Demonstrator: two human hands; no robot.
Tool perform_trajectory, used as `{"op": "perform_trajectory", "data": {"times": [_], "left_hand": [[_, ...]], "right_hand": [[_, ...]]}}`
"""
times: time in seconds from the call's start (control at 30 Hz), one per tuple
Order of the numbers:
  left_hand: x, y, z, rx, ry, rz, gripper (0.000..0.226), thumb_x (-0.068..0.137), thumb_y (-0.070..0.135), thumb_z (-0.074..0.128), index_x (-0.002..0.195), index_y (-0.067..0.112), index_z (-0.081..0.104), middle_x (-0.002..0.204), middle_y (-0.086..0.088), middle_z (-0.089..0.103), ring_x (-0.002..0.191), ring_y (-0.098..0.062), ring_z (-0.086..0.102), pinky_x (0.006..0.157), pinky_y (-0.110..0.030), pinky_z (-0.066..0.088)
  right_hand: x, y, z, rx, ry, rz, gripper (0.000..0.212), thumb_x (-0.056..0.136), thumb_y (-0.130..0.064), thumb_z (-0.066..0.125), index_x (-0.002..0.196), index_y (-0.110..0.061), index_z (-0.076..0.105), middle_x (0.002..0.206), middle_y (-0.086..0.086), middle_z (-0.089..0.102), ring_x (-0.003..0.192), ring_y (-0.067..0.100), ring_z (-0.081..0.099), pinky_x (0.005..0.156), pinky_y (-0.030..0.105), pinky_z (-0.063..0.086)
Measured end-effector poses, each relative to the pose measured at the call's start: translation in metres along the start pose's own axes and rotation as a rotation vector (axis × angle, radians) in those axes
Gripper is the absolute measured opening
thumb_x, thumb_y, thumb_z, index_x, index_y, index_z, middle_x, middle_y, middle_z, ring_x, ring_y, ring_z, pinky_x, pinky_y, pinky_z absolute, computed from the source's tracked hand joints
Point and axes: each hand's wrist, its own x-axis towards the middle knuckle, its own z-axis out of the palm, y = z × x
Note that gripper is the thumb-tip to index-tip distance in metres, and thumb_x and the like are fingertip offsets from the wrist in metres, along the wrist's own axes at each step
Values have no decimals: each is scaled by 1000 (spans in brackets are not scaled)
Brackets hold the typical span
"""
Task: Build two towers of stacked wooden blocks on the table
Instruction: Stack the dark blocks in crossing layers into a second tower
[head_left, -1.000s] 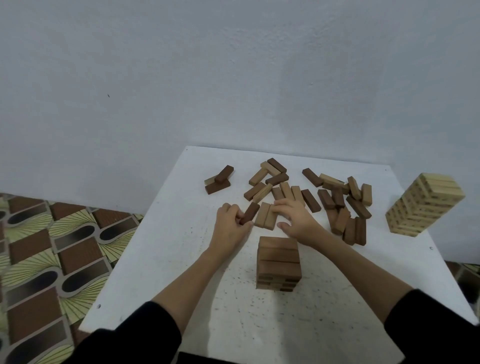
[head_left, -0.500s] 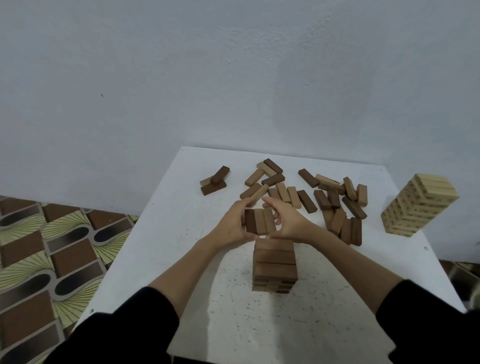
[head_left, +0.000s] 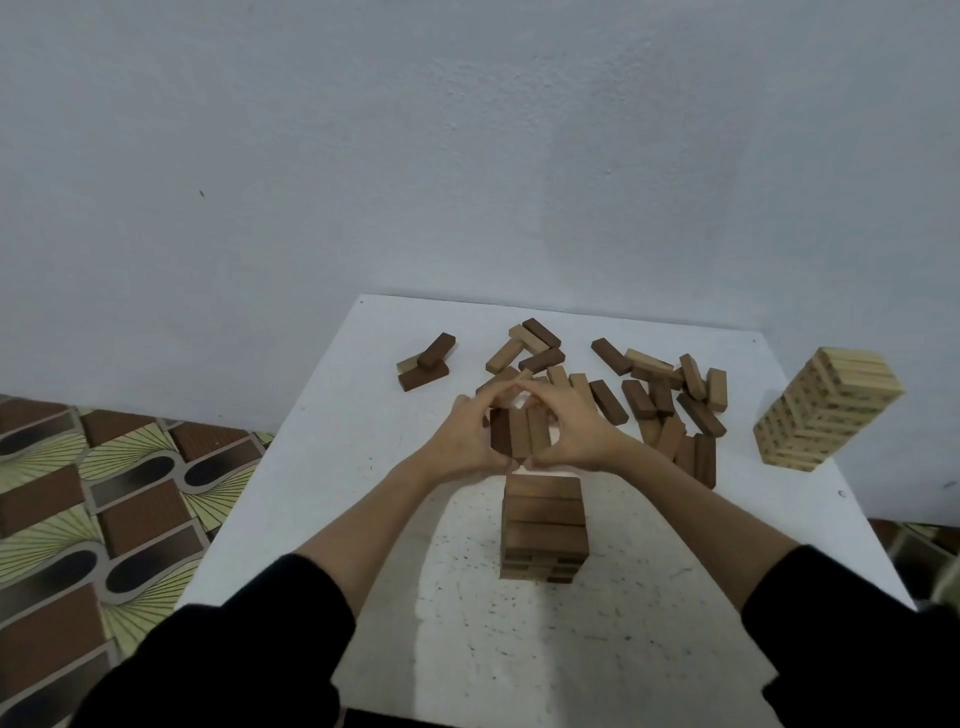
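While the left hand (head_left: 460, 441) and right hand (head_left: 574, 434) together clamp a row of three brown wooden blocks (head_left: 519, 431) mid-frame, the short brown block tower (head_left: 544, 525) stands just below on the white table (head_left: 363, 415).

A plain pale grey wall (head_left: 467, 156) fills the upper part of the view, with a small dark speck (head_left: 201, 194) on its left side. At lower left lies a patterned floor (head_left: 78, 509): brown rectangles, black ovals and yellow-green fans of fine lines. A strip of the same floor (head_left: 914, 545) shows at the right edge, below the wall.
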Motion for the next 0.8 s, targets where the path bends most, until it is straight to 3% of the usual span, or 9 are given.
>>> {"op": "perform_trajectory", "data": {"times": [0.07,0.17,0.27,0.37,0.43,0.5,0.57,0.7,0.8], "left_hand": [[1,13,-11,8,26,40,89,62,15,79,138,32,35,114,4,53,105,-18,38,83,-12,34],[-1,39,-30,2,46,96,89,68,0,79,142,20,34,112,11,53,109,-4,38,80,6,27],[-16,62,-38,9,35,136,86,69,-2,78,140,17,36,107,11,49,99,17,44,75,8,30],[-34,75,-36,31,35,157,89,67,5,81,138,32,34,113,6,51,107,1,47,81,4,32],[-46,78,-33,32,21,172,89,66,7,82,131,41,32,115,7,53,110,9,44,84,2,32],[-58,78,-28,38,-4,162,90,65,9,83,133,39,32,111,16,50,107,14,41,86,0,31],[-68,76,-22,63,-41,131,92,65,13,85,137,36,32,109,21,48,107,7,41,88,-6,33],[-78,67,-12,89,-87,89,98,65,19,86,143,32,28,114,15,51,112,-4,43,88,-8,32],[-82,65,-8,99,-108,65,98,66,22,86,144,31,27,119,12,51,114,-7,41,87,-6,30]], "right_hand": [[-2,-12,-15,9,50,-24,87,61,-11,81,138,-19,41,102,-10,52,96,3,46,86,29,42],[-10,-30,-36,6,80,-66,87,62,-25,82,136,-32,39,111,-7,55,111,15,45,93,31,39],[-28,-44,-47,-11,112,-67,96,63,-27,85,143,-29,32,118,-3,55,116,15,45,90,11,35],[-51,-58,-50,18,104,-75,96,65,-21,85,144,-23,31,115,-1,56,111,3,47,87,5,35],[-64,-63,-45,18,92,-86,94,65,-19,85,142,-25,32,112,-5,55,104,-1,46,88,3,34],[-74,-63,-36,7,69,-59,100,60,-35,84,144,-31,29,115,-7,53,113,6,45,102,18,36],[-82,-58,-26,2,42,-50,102,58,-44,81,145,-34,27,116,-6,52,115,11,45,105,33,37],[-97,-58,-17,-19,31,-18,99,66,-29,84,146,-29,26,118,-10,46,114,6,39,96,21,30],[-104,-59,-12,-39,19,4,97,69,-29,82,146,-27,24,120,-9,45,114,6,35,94,20,27]]}}
